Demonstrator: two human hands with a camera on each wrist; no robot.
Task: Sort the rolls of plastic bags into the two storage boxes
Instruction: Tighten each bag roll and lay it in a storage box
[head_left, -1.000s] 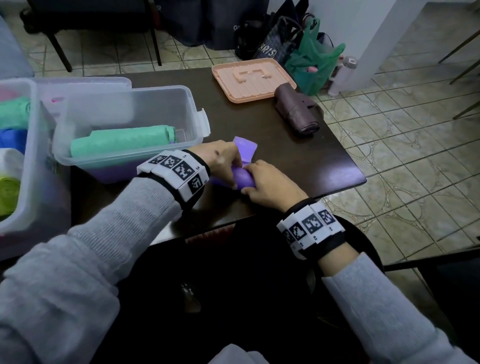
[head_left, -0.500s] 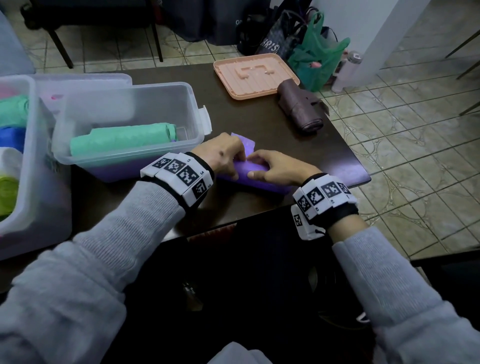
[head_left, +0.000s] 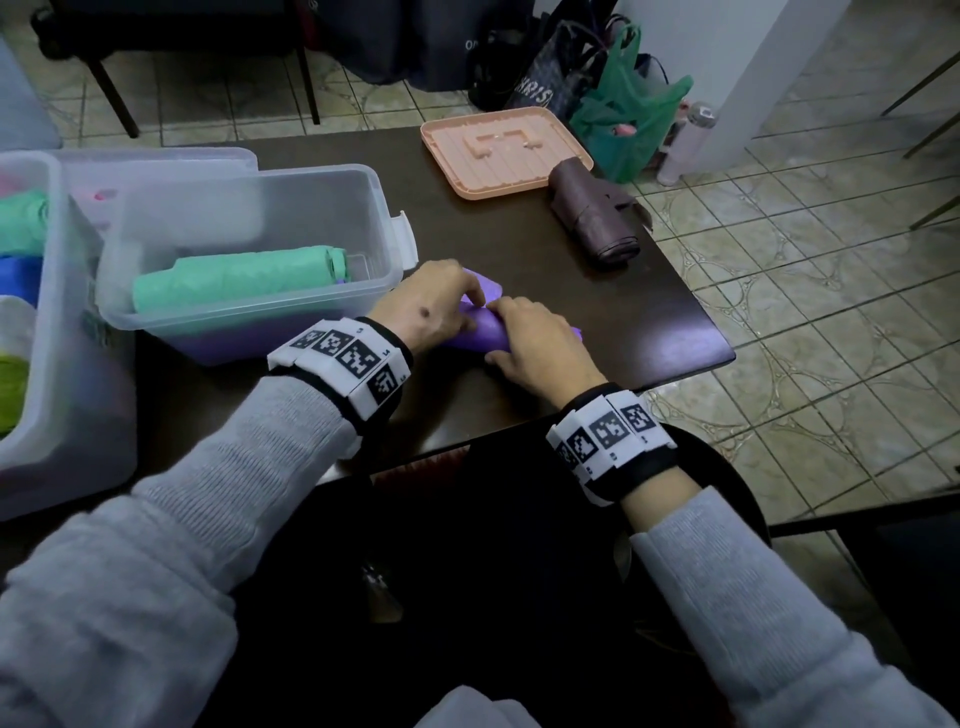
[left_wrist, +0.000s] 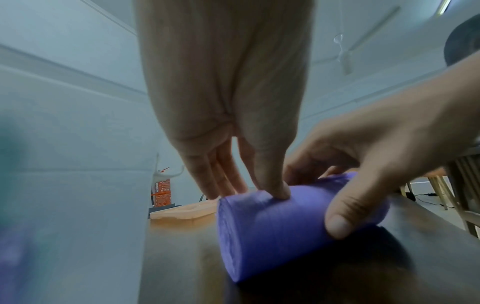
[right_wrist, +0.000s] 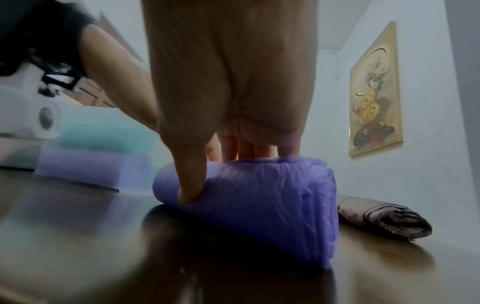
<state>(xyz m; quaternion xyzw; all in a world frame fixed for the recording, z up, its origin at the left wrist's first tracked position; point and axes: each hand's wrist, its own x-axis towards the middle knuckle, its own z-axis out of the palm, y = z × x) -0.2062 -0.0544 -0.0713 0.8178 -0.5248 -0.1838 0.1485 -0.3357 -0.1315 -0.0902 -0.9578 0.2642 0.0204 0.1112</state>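
A purple roll (head_left: 480, 335) of plastic bags lies on the dark table (head_left: 613, 322), just right of the small clear storage box (head_left: 291, 218). My left hand (head_left: 465, 306) grips its left end, thumb on top and fingers behind (left_wrist: 253, 191). My right hand (head_left: 511, 335) grips its right part, thumb in front and fingers over the back (right_wrist: 223, 174). A loose purple flap (head_left: 485, 283) shows beyond the fingers. The small box holds a green roll (head_left: 234, 278) lying on a purple one. A larger clear box (head_left: 57, 218) at the far left holds several coloured rolls.
A brown roll (head_left: 597, 223) lies at the table's right edge, also visible in the right wrist view (right_wrist: 384, 218). A peach lid (head_left: 504, 150) lies at the back of the table. Bags and a bottle stand on the tiled floor behind.
Half a second ago my right hand sat farther right on the roll with more purple showing. It has slid back toward the left hand, and the hands now nearly touch.
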